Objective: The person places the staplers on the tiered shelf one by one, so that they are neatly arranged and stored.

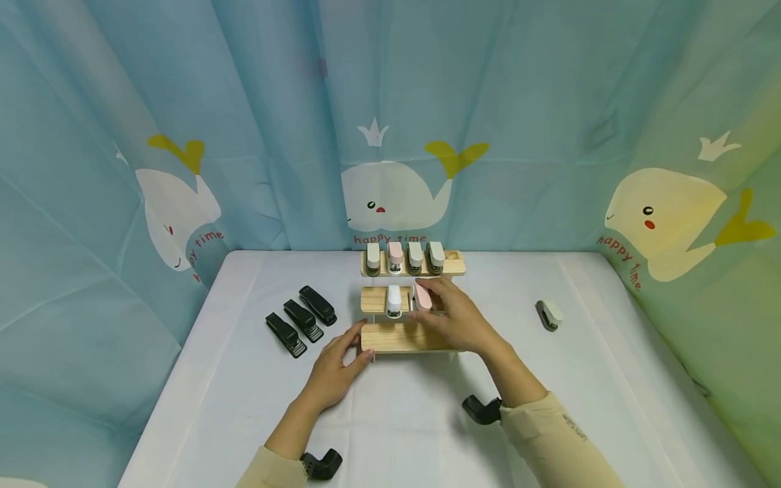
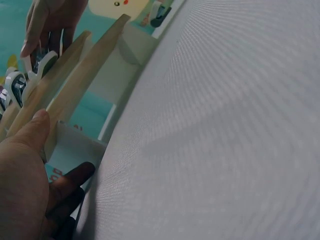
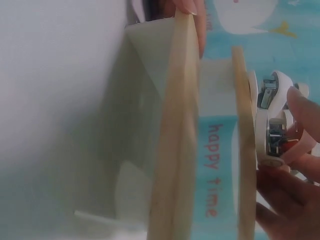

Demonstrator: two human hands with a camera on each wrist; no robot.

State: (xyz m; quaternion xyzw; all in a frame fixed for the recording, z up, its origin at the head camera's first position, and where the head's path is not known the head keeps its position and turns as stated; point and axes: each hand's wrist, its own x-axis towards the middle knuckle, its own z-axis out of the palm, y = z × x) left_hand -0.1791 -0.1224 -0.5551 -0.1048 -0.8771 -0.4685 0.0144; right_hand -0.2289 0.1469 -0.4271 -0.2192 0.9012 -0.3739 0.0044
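A three-tier wooden display stand (image 1: 399,337) stands at the table's middle. My right hand (image 1: 459,317) grips a pink mini stapler (image 1: 422,298) on the middle tier, with a white mini stapler (image 1: 394,301) just left of it. In the right wrist view, the pink stapler stands upright on its shelf between thumb and fingers. My left hand (image 1: 332,373) holds the left end of the lowest tier, its thumb (image 2: 37,130) against the front edge. On the top tier stand several mini staplers, one pink (image 1: 395,256) and the others pale with dark bases.
Several black staplers (image 1: 303,318) lie left of the stand. A pale mini stapler (image 1: 550,314) lies by itself at the right. Behind the white table (image 1: 201,427) hangs a blue curtain (image 1: 274,102) printed with whales.
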